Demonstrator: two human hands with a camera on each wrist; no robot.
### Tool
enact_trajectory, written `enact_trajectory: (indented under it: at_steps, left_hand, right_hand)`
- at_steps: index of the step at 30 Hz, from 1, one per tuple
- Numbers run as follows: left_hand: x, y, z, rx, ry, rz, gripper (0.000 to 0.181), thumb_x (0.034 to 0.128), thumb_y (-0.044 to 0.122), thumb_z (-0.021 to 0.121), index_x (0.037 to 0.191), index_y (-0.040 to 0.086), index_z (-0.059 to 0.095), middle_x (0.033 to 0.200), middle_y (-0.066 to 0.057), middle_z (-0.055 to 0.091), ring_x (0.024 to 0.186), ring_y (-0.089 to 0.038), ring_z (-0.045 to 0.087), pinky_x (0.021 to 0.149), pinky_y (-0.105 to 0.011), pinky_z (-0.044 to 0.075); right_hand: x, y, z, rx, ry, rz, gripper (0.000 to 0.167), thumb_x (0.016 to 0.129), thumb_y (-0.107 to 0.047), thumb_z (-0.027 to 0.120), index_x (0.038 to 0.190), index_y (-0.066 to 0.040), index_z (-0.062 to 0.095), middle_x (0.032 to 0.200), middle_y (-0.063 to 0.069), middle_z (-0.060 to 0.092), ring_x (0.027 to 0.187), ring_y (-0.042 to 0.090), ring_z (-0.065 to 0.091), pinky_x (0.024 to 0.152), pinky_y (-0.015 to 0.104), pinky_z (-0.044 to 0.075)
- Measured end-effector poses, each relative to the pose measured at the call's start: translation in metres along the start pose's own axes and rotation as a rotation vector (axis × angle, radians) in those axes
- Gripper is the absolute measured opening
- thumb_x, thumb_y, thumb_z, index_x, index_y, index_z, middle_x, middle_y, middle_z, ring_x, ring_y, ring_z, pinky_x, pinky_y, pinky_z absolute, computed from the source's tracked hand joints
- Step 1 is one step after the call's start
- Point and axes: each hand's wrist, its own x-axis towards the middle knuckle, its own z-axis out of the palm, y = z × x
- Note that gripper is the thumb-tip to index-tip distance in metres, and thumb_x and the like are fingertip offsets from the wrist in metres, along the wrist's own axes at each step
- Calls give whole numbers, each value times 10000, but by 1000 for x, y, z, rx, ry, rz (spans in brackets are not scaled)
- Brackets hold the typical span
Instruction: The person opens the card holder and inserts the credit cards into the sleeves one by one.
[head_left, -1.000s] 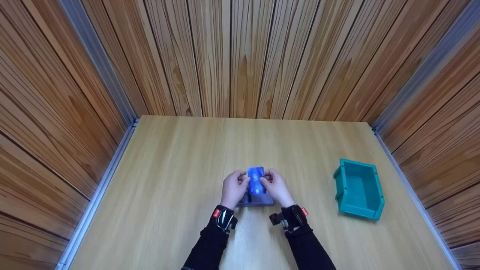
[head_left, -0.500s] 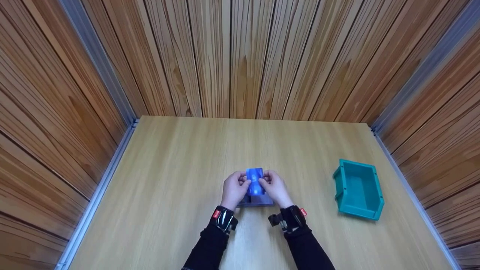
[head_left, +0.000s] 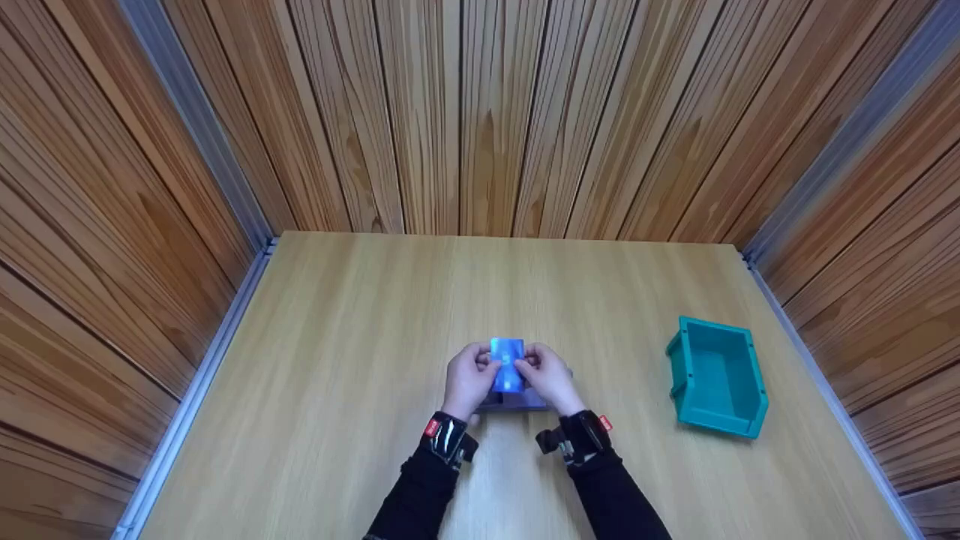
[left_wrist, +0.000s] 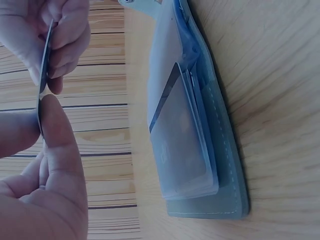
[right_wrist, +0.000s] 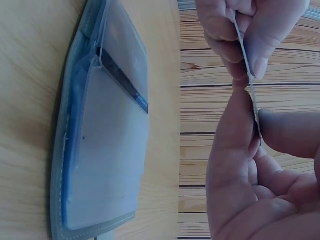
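Between both hands a thin blue card (head_left: 507,360) is held up, its face toward the head camera. My left hand (head_left: 466,379) pinches its left edge between thumb and fingers, and my right hand (head_left: 553,381) pinches the right edge. Both wrist views show the card (left_wrist: 44,75) edge-on, slightly bowed. Beneath it on the table lies an opened card holder (right_wrist: 107,155) with clear plastic sleeves and a stitched grey-blue cover (left_wrist: 227,165). A dark diagonal stripe crosses its sleeves. In the head view the hands and card hide most of the holder (head_left: 525,400).
A teal plastic bin (head_left: 720,427) stands on the right side of the wooden table (head_left: 360,315). Wood-plank walls (head_left: 487,112) with grey metal corner posts (head_left: 199,112) enclose the table at the back and sides.
The card has shifted slightly left and a little toward the person, and the sheen on its face has changed. Both hands keep their pinch on it. The bin stays put.
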Motion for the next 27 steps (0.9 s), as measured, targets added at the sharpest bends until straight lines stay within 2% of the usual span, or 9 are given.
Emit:
enact_trajectory:
  at_steps: [5, 9, 13, 17, 20, 24, 27]
  left_hand:
    - [0, -1, 0, 13, -14, -23, 263, 839, 3, 736, 1090, -44, 672, 854, -47, 642, 768, -153, 606, 711, -309, 515]
    - [0, -2, 0, 19, -5, -8, 270, 833, -8, 735, 1092, -56, 671, 858, -65, 659, 768, -167, 625, 718, -318, 528]
    - [0, -3, -2, 21, 13, -6, 254, 826, -21, 733, 1069, -61, 672, 839, -60, 653, 761, -171, 623, 716, -324, 529]
    - [0, -5, -3, 44, 23, -40, 240, 830, -12, 733, 1060, -46, 675, 832, -39, 635, 768, -163, 613, 721, -320, 519]
    - [1, -8, -3, 53, 25, -63, 242, 831, -13, 730, 1064, -45, 674, 832, -33, 624, 771, -160, 600, 721, -323, 515]
    - [1, -13, -3, 68, 35, -75, 232, 822, -26, 727, 1046, -51, 671, 810, -23, 605, 743, -144, 565, 696, -311, 499]
    - [1, -17, -3, 94, 41, -74, 228, 815, -26, 731, 1033, -51, 670, 792, -14, 594, 727, -136, 549, 683, -302, 484]
  right_hand:
    - [0, 2, 0, 26, -13, 17, 147, 913, 11, 633, 1027, 93, 591, 878, 113, 627, 732, 162, 591, 673, 433, 568]
    - [1, 4, -1, 61, -11, 29, 172, 918, 22, 621, 1067, 105, 592, 898, 127, 625, 740, 181, 603, 670, 415, 573]
    - [4, 10, -5, 58, 20, -7, 176, 915, 52, 598, 1075, 124, 589, 888, 124, 607, 752, 209, 613, 674, 408, 579]
    - [6, 18, -11, -81, 71, -73, 144, 894, 58, 594, 1028, 108, 609, 858, 106, 612, 770, 232, 614, 681, 395, 566]
    - [8, 23, -15, -206, 105, -93, 131, 881, 36, 615, 1003, 80, 629, 856, 97, 621, 807, 255, 607, 729, 395, 529]
    - [9, 27, -18, -297, 115, -76, 142, 875, -3, 645, 998, 69, 641, 859, 101, 630, 834, 281, 605, 781, 428, 489]
    - [9, 29, -19, -333, 120, -73, 152, 859, -10, 655, 987, 72, 643, 839, 106, 626, 816, 292, 604, 775, 446, 489]
